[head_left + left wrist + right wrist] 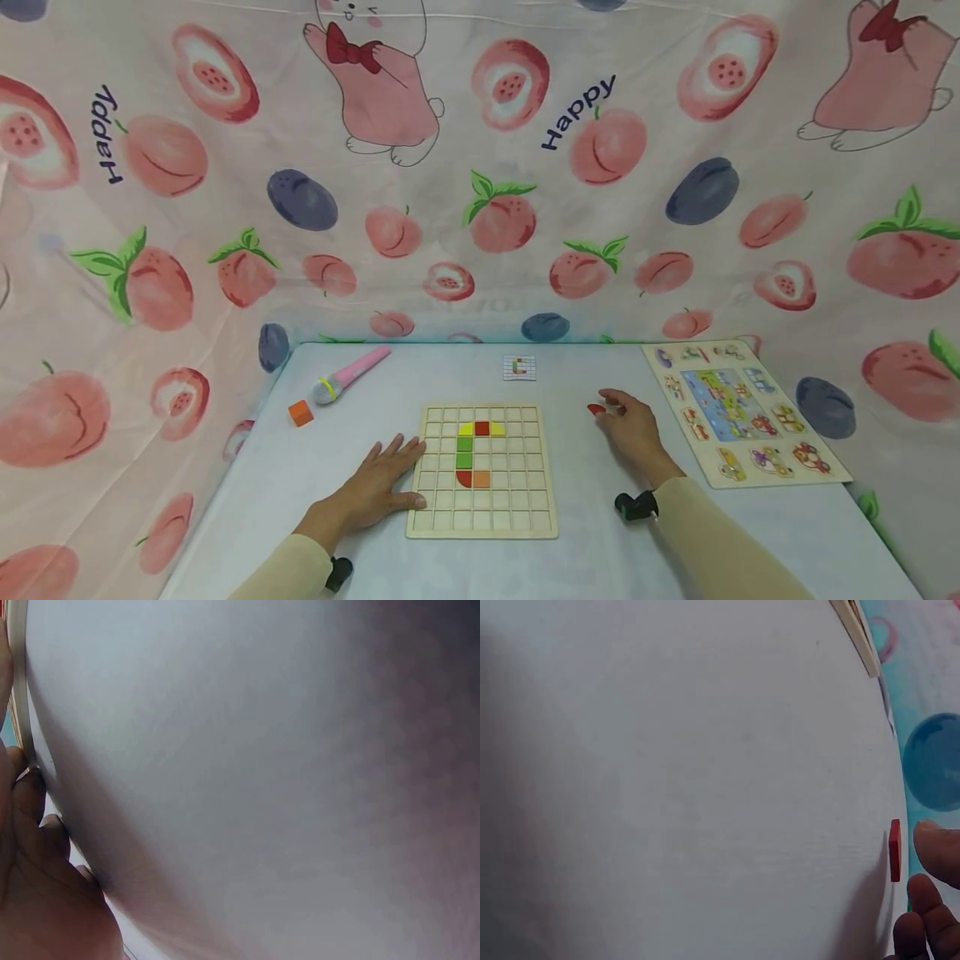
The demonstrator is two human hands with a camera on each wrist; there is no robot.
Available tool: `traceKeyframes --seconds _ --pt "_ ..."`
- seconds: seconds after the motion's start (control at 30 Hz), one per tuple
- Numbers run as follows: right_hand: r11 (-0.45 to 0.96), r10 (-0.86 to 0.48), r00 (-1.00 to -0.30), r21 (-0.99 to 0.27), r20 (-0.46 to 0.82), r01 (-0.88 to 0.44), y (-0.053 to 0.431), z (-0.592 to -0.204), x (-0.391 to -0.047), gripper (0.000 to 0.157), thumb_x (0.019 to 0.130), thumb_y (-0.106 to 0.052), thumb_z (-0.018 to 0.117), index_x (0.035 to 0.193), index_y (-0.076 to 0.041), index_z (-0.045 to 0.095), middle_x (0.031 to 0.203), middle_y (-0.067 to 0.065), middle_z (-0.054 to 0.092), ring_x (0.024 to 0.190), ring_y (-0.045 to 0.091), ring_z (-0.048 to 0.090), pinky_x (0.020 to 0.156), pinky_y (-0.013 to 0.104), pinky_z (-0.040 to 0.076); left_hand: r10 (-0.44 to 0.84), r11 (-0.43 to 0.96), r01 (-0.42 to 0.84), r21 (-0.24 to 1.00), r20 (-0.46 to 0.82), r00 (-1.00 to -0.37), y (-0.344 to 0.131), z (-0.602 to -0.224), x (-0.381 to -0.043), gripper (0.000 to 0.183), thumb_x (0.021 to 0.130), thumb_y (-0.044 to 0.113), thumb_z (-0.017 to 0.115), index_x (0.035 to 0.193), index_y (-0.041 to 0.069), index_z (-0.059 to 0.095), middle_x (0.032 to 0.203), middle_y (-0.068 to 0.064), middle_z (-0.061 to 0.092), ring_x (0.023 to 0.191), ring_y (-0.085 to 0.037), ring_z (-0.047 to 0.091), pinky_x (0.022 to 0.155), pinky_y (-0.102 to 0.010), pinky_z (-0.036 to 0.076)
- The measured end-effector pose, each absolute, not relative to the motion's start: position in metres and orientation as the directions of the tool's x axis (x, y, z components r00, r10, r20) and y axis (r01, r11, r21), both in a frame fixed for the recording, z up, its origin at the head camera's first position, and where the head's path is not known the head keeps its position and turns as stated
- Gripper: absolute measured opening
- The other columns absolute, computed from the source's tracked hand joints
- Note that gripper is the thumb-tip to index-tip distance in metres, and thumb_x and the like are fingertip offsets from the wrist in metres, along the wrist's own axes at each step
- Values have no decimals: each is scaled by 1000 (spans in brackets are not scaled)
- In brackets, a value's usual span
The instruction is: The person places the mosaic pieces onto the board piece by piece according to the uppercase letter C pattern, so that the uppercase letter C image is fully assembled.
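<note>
A wooden grid board (517, 517) lies in front of me, with yellow, red, green and orange pieces (465, 444) set in a C-like outline. My left hand (375, 487) rests at its left edge, fingers spread and the thumb on the rim. In the left wrist view that hand (37, 877) lies along the board's side. Right of the board, my right hand (632, 429) reaches over a small red piece (596, 409) with bent fingers. The right wrist view has the red piece (895, 851) just off the thumb and fingertips (924, 891), a narrow gap between.
A small pattern card (519, 367) lies behind the board. At the left are a pink toy microphone (352, 375) and an orange cube (301, 413). A wooden picture puzzle (750, 417) lies at the right. A fruit-print cloth (480, 183) hangs behind the white table (600, 558).
</note>
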State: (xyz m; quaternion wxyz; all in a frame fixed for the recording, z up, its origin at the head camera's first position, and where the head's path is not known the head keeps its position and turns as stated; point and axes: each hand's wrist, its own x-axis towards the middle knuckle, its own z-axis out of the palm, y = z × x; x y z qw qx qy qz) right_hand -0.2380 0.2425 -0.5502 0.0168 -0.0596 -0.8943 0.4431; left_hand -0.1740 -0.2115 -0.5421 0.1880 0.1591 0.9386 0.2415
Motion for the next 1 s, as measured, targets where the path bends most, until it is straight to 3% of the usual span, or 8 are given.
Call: traceKeyframes --seconds 0.17,0.37,0.63,1.0 --pt "686 97 -995 -723 -21 82 243 -555 -241 47 98 -9 67 144 -6 63 146 24 63 137 47 55 116 63 43 390 829 201 522 -280 -877 -211 -541 -173 101 85 61 78 167 22 33 175 4 27 166 -26 8 135 -55 -2" --pt "754 98 -995 -654 14 65 237 -560 -237 49 93 -10 69 142 -5 64 133 22 71 127 47 61 107 68 40 387 829 199 522 -279 -879 -211 -539 -173 101 85 60 78 167 22 33 175 4 27 166 -26 8 135 -55 -2" --pt "704 73 -997 -707 -20 66 225 -557 -228 49 95 -6 70 143 -3 61 118 14 75 118 37 64 107 59 52 389 831 208 516 -273 -880 -211 -539 -173 101 86 60 78 167 22 33 175 4 27 166 -26 8 135 -55 -2" --pt "771 82 -997 -635 12 55 224 -562 -239 47 95 -16 74 141 -6 66 128 20 71 124 45 59 104 65 41 387 831 200 518 -282 -878 -211 -540 -173 101 85 61 78 167 22 33 175 4 26 166 -26 7 135 -55 -2"
